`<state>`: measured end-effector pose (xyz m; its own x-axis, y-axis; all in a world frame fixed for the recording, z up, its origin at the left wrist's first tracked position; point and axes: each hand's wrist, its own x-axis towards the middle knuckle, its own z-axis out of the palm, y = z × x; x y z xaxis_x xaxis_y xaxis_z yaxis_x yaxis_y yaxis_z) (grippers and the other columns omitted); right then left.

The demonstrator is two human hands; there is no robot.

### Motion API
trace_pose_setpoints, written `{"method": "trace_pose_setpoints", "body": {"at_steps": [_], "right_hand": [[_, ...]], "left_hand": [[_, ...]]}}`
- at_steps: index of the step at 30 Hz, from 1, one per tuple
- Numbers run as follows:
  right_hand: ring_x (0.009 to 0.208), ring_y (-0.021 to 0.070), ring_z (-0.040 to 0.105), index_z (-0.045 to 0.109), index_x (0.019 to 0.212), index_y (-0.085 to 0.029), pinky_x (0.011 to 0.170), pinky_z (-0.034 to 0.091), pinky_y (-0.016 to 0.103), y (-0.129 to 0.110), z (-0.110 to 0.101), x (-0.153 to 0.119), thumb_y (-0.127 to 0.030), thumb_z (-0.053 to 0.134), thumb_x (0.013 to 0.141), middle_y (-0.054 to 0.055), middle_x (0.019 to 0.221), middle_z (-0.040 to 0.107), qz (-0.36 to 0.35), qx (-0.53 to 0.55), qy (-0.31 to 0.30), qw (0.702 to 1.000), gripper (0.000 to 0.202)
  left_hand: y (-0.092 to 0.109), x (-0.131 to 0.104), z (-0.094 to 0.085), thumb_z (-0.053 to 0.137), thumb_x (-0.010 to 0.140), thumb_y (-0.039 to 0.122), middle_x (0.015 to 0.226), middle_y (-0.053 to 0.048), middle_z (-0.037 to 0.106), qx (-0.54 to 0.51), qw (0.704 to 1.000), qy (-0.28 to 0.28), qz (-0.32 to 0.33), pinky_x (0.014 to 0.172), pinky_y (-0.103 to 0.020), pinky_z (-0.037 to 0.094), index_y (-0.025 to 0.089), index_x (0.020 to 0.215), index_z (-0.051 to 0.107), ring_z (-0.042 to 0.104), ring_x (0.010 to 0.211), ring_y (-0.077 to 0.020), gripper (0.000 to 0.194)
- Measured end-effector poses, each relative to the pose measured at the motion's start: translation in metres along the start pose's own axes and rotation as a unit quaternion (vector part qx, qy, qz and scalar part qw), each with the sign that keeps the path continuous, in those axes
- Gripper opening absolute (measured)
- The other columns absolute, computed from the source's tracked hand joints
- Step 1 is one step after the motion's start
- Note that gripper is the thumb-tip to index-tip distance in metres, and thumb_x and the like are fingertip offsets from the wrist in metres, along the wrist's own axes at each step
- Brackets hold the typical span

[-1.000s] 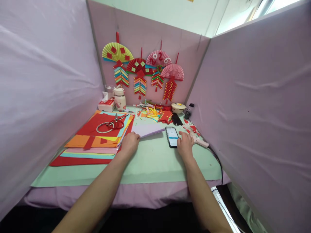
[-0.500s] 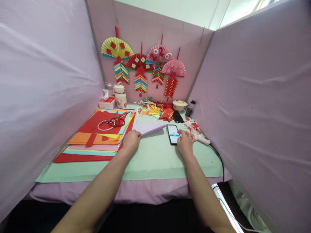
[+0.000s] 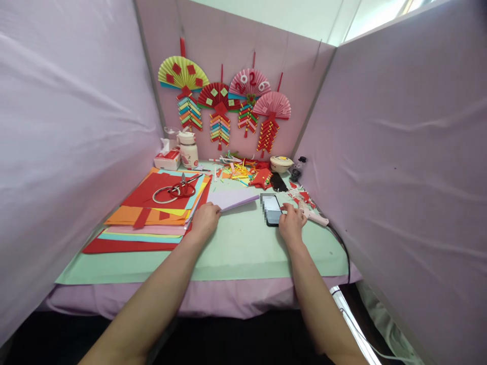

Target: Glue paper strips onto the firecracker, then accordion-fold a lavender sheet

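A sheet of lilac paper (image 3: 232, 197) lies on the table with a narrow folded strip along its near edge. My left hand (image 3: 206, 219) is closed at the left end of that strip, gripping the paper between thumb and fingers. To the right, a smartphone (image 3: 272, 213) lies face up with a lit screen. My right hand (image 3: 292, 221) rests at the phone's right edge, fingers bent and apart, holding nothing. Just beyond this hand is a pale pink hot glue gun (image 3: 316, 218), its front part partly hidden.
On the left, red-handled scissors (image 3: 182, 189) lie on stacked coloured paper (image 3: 137, 195). Behind stand a tissue box (image 3: 167, 160), a bottle (image 3: 188, 152) and a lidded bowl (image 3: 281, 163), with paper scraps (image 3: 239, 172) between. Several paper fans (image 3: 249, 83) hang on the back panel.
My right fingers have drawn back slightly to the right from the phone's screen, and the screen's picture has changed. My left hand and the lilac paper stay in place.
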<state>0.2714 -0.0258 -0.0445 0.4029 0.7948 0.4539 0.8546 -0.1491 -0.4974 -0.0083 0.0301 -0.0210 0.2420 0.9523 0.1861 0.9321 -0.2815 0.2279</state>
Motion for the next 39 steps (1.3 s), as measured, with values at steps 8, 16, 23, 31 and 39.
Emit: {"method": "trace_pose_setpoints", "body": {"at_steps": [8, 16, 23, 31, 39], "right_hand": [[0.114, 0.0255, 0.047, 0.056, 0.115, -0.019, 0.1, 0.02, 0.043, -0.004, -0.005, 0.001, -0.011, 0.035, 0.08, 0.009, 0.115, 0.066, 0.01, 0.004, -0.01, 1.0, 0.042], [0.113, 0.0261, 0.048, 0.056, 0.117, -0.021, 0.099, 0.022, 0.043, -0.015, -0.027, 0.049, -0.01, 0.039, 0.077, 0.006, 0.112, 0.069, -0.011, 0.021, 0.001, 1.0, 0.045], [0.109, 0.0238, 0.054, 0.061, 0.112, -0.02, 0.098, 0.024, 0.042, 0.004, -0.012, 0.075, -0.007, 0.037, 0.076, 0.005, 0.103, 0.073, -0.037, 0.034, -0.064, 0.997, 0.046], [0.114, 0.0245, 0.05, 0.059, 0.119, -0.023, 0.101, 0.022, 0.044, 0.015, 0.006, 0.067, -0.008, 0.038, 0.077, 0.007, 0.11, 0.07, -0.083, 0.0, -0.103, 0.991, 0.05], [0.115, 0.024, 0.048, 0.058, 0.117, -0.026, 0.108, 0.017, 0.047, 0.012, 0.015, 0.063, -0.004, 0.039, 0.076, 0.006, 0.115, 0.066, -0.128, -0.047, -0.136, 0.981, 0.05]], "left_hand": [[0.0, 0.0, 0.001, 0.045, 0.088, 0.026, 0.098, -0.01, 0.066, 0.0, 1.0, -0.003, -0.002, 0.082, -0.032, 0.046, 0.018, 0.103, 0.074, 0.062, 0.098, -0.0252, 0.034], [-0.001, 0.001, 0.001, 0.045, 0.088, 0.027, 0.098, -0.01, 0.066, 0.001, 1.0, -0.003, -0.001, 0.081, -0.031, 0.045, 0.018, 0.103, 0.074, 0.062, 0.097, -0.0243, 0.033], [0.001, -0.001, -0.003, 0.047, 0.087, 0.025, 0.096, -0.01, 0.067, -0.006, 1.0, -0.012, 0.0, 0.081, -0.031, 0.044, 0.019, 0.1, 0.075, 0.063, 0.097, -0.0242, 0.031], [0.001, 0.0, 0.0, 0.047, 0.088, 0.025, 0.098, -0.01, 0.067, -0.006, 1.0, -0.005, -0.016, 0.082, -0.03, 0.045, 0.018, 0.102, 0.074, 0.062, 0.098, -0.0236, 0.031], [0.0, 0.001, 0.002, 0.048, 0.09, 0.025, 0.1, -0.01, 0.067, 0.011, 1.0, -0.009, -0.006, 0.084, -0.03, 0.045, 0.018, 0.104, 0.073, 0.062, 0.099, -0.0233, 0.03]]}}
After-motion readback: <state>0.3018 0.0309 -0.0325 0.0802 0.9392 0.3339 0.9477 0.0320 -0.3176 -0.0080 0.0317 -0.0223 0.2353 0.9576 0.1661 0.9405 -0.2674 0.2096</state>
